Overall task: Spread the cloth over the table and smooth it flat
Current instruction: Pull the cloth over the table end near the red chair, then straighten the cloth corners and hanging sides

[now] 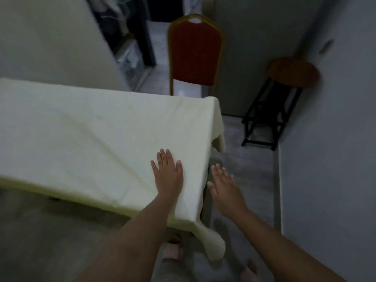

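From the head view, a cream cloth [91,137] covers the worktop, draping over its near corner; the left hand [167,173] lies flat on it, fingers spread, while the right hand [224,187] hovers open past the edge, holding nothing, near a red chair [194,55]
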`<state>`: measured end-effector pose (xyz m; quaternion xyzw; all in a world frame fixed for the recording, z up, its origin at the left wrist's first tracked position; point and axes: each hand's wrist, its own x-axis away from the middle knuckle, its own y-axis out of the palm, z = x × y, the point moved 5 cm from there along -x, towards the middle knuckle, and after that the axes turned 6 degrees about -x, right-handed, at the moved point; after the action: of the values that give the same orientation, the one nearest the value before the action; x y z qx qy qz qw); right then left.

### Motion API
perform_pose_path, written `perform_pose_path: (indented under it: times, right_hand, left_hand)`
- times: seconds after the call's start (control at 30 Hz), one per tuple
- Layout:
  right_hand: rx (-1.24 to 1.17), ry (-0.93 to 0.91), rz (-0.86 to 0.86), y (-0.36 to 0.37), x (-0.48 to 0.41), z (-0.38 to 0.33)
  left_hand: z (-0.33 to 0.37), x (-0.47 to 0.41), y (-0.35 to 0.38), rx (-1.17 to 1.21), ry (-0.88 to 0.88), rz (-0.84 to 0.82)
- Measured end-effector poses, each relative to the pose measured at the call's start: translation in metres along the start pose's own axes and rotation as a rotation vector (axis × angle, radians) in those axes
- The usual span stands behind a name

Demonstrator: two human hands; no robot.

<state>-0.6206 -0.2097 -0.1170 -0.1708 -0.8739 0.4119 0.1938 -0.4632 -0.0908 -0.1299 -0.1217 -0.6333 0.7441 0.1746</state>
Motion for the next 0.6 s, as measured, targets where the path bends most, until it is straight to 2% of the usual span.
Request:
perform_pose_path:
  times: [0.1, 0.27, 0.4, 0.6]
  right_hand:
    - [0.075, -0.159, -0.058, -0.019, -0.016, 0.008]
    - [0.148, -0.311, -0.176, -0.032, -0.041, 0.006]
    - [0.307, -0.482, -0.221, -0.022, -0.067, -0.016]
    - [0.541, -0.612, -0.255, -0.013, -0.102, -0.035]
  left_hand:
    - [-0.003, 0.018, -0.003, 0.007, -0.191, 0.032]
    - [-0.002, 0.054, -0.001, 0.030, -0.394, 0.065]
    - [0.000, 0.072, 0.001, 0.057, -0.471, 0.112]
    - [0.000, 0.071, -0.001, 0.090, -0.507, 0.117]
